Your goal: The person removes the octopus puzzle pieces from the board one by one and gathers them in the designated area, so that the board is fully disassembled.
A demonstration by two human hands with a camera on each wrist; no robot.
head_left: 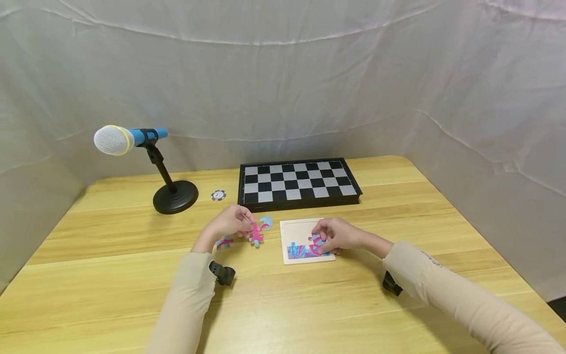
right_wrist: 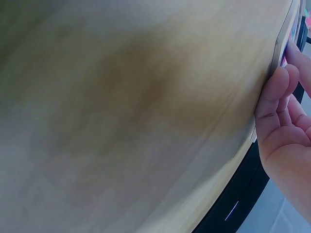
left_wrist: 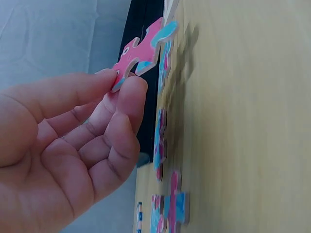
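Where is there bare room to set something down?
Bare table lies between the sleeves, nearer than the puzzle tray; also right of the chessboard and left of the left sleeve. Crowded: around the left hand, among loose pieces, and the tray under the right hand.

Reaches forward with the left arm (head_left: 182,300) and slants the right arm (head_left: 470,300) inward from the side. Pinches with thumb (left_wrist: 87,87) and index finger (left_wrist: 132,94) of the left hand (head_left: 231,221), other fingers (left_wrist: 117,150) curled toward the palm (left_wrist: 60,179). Bends the right hand (head_left: 340,234) downward in a pinch.
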